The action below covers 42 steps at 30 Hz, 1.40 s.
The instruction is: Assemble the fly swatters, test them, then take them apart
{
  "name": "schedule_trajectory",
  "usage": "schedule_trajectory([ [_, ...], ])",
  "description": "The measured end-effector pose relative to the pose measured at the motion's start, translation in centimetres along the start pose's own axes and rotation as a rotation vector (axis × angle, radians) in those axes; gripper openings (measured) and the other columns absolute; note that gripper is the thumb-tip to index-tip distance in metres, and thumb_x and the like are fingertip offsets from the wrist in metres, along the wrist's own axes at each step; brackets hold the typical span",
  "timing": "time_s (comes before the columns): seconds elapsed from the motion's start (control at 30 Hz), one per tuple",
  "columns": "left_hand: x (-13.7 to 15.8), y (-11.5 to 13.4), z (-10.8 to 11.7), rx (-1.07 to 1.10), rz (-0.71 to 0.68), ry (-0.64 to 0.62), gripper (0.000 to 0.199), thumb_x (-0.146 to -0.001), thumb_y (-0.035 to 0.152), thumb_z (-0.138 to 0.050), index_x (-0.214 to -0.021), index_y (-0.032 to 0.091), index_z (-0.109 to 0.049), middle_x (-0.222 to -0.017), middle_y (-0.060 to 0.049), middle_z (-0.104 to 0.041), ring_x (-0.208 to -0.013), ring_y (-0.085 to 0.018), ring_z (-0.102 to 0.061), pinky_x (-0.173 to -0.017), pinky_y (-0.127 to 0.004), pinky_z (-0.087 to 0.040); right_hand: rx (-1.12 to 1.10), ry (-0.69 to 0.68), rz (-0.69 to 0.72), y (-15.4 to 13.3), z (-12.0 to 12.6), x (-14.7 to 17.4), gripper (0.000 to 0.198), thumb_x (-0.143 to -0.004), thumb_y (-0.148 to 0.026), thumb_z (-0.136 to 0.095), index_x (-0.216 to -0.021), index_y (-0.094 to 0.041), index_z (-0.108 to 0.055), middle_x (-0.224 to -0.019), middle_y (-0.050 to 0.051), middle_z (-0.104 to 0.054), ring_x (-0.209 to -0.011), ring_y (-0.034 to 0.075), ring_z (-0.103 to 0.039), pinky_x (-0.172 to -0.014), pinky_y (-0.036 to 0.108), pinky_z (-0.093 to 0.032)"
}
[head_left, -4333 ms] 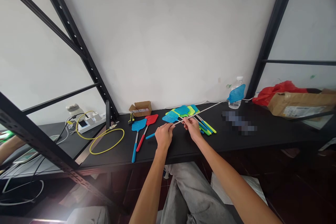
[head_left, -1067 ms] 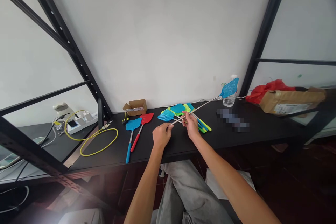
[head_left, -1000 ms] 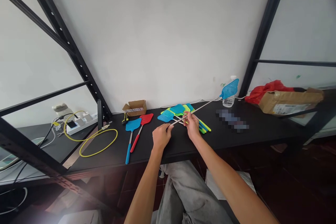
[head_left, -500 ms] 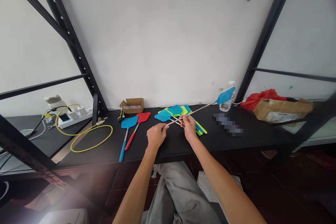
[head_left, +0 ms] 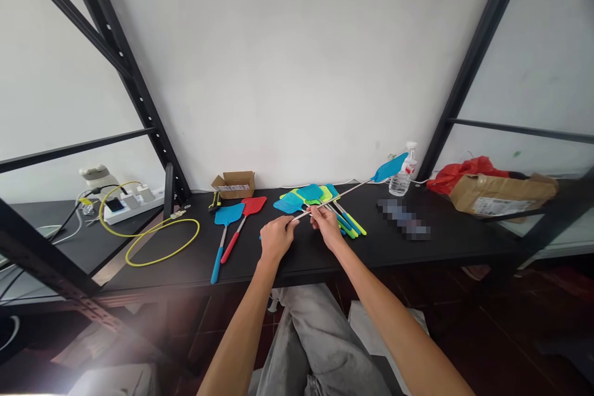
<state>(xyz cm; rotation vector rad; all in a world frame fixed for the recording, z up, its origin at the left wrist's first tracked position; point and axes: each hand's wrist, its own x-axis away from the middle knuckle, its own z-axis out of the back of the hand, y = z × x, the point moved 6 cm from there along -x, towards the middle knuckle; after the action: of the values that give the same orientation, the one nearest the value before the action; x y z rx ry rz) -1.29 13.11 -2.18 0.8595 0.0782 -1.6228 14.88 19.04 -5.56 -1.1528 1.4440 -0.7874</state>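
Both my hands are closed on one fly swatter with a blue head (head_left: 390, 167) and a long thin metal rod. My left hand (head_left: 277, 238) grips its lower end; the handle is mostly hidden in the fist. My right hand (head_left: 325, 224) pinches the rod close beside the left. The rod slants up to the right, its head raised in front of a water bottle (head_left: 401, 174). Behind my hands lies a pile of blue and yellow-green fly swatters (head_left: 310, 193). To the left, a blue fly swatter (head_left: 229, 215) and a red fly swatter (head_left: 253, 205) lie side by side.
On the black table (head_left: 171, 281) stand an open small cardboard box (head_left: 234, 185) and a coiled yellow cable (head_left: 162, 262). A power strip (head_left: 139, 207) is at the left. A torn carton (head_left: 501, 193) with a red bag (head_left: 464, 172) sits right, near a blurred object (head_left: 403, 219). Black posts flank the table.
My right hand has slid along the rod toward my left hand. The held swatter's blue head has shifted a little to the left. My left hand has barely moved.
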Motion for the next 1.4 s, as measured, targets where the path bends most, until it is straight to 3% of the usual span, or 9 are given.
schedule_trajectory([
  [0.17, 0.0, 0.2, 0.2, 0.011, 0.009, -0.016, 0.031, -0.094, 0.043, -0.05, -0.104, 0.025, -0.074, -0.1, -0.005, -0.075, -0.086, -0.019, -0.067, -0.069, -0.025, -0.038, -0.023, -0.008, 0.011, -0.6, -0.4, 0.3, 0.046, -0.076, -0.06, -0.067, -0.089, -0.017, -0.074, -0.066, 0.001, -0.058, -0.057, 0.012, -0.05, -0.045, 0.022, -0.037],
  [0.4, 0.0, 0.9, 0.1, 0.051, -0.029, -0.018, 0.037, -0.096, 0.045, -0.045, -0.102, 0.023, -0.074, -0.093, -0.006, -0.075, -0.082, -0.019, -0.067, -0.066, -0.025, -0.037, -0.225, 0.09, 0.01, -2.5, 0.0, 0.3, 0.046, -0.076, -0.059, -0.069, -0.098, -0.019, -0.071, -0.095, 0.008, -0.069, -0.064, 0.012, -0.054, -0.047, 0.021, -0.041],
  [0.53, 0.0, 0.9, 0.1, 0.06, -0.039, -0.02, 0.037, -0.096, 0.045, -0.045, -0.101, 0.023, -0.074, -0.088, -0.006, -0.074, -0.077, -0.018, -0.066, -0.066, -0.025, -0.037, -0.386, 0.224, 0.037, -5.0, 2.1, -1.6, 0.047, -0.075, -0.058, -0.071, -0.103, -0.021, -0.068, -0.093, 0.006, -0.07, -0.062, 0.011, -0.056, -0.049, 0.022, -0.043],
  [0.7, -0.1, 1.1, 0.0, 0.109, -0.061, -0.058, 0.042, -0.096, 0.051, -0.042, -0.103, 0.023, -0.072, -0.082, -0.004, -0.072, -0.07, -0.016, -0.063, -0.065, -0.024, -0.036, -0.507, 0.227, 0.139, -10.0, 3.4, -4.4, 0.04, -0.079, -0.06, -0.067, -0.094, -0.023, -0.066, -0.076, 0.001, -0.064, -0.057, 0.01, -0.055, -0.049, 0.023, -0.044],
  [0.8, -0.1, 1.3, -0.2, 0.112, -0.085, -0.103, 0.044, -0.094, 0.055, -0.043, -0.103, 0.023, -0.071, -0.078, -0.004, -0.07, -0.068, -0.016, -0.062, -0.064, -0.024, -0.035, -0.527, 0.178, 0.173, -13.1, 2.7, -5.5, 0.035, -0.084, -0.059, -0.061, -0.091, -0.024, -0.062, -0.057, -0.006, -0.044, -0.041, 0.007, -0.038, -0.04, 0.021, -0.035],
  [0.93, -0.2, 1.2, -0.5, 0.104, -0.086, -0.14, 0.045, -0.092, 0.058, -0.042, -0.085, 0.021, -0.068, -0.062, -0.002, -0.06, -0.063, -0.017, -0.058, -0.06, -0.024, -0.031, -0.529, 0.145, 0.17, -16.6, 1.3, -6.5, 0.04, -0.085, -0.063, -0.057, -0.079, -0.023, -0.054, -0.05, -0.01, -0.024, -0.035, 0.007, -0.022, -0.033, 0.021, -0.022],
  [1.13, -0.5, 0.0, -1.3, 0.251, -0.011, -0.144, 0.052, -0.089, 0.057, -0.045, -0.053, 0.019, -0.042, -0.051, 0.003, -0.035, -0.05, -0.01, -0.033, -0.053, -0.025, -0.021, -0.447, 0.09, 0.129, -21.0, -0.4, -8.1, 0.043, -0.085, -0.062, -0.058, -0.072, -0.023, -0.044, -0.046, -0.012, -0.019, -0.033, 0.006, -0.016, -0.032, 0.021, -0.016],
  [1.23, -0.7, -0.8, -1.8, 0.349, 0.041, -0.159, 0.054, -0.088, 0.058, -0.045, -0.052, 0.019, -0.032, -0.052, 0.004, -0.027, -0.05, -0.009, -0.024, -0.05, -0.025, -0.018, -0.389, 0.059, 0.128, -22.7, -1.8, -9.0, 0.047, -0.083, -0.065, -0.058, -0.069, -0.023, -0.04, -0.045, -0.013, -0.016, -0.033, 0.006, -0.014, -0.032, 0.021, -0.012],
  [1.4, -0.8, -1.6, -2.3, 0.482, 0.116, -0.216, 0.055, -0.089, 0.062, -0.041, -0.054, 0.02, -0.027, -0.051, 0.003, -0.028, -0.05, -0.009, -0.025, -0.049, -0.024, -0.019, -0.319, -0.012, 0.099, -23.2, -5.6, -9.7, 0.055, -0.084, -0.071, -0.053, -0.065, -0.024, -0.031, -0.045, -0.013, -0.014, -0.034, 0.006, -0.013, -0.033, 0.022, -0.009],
])
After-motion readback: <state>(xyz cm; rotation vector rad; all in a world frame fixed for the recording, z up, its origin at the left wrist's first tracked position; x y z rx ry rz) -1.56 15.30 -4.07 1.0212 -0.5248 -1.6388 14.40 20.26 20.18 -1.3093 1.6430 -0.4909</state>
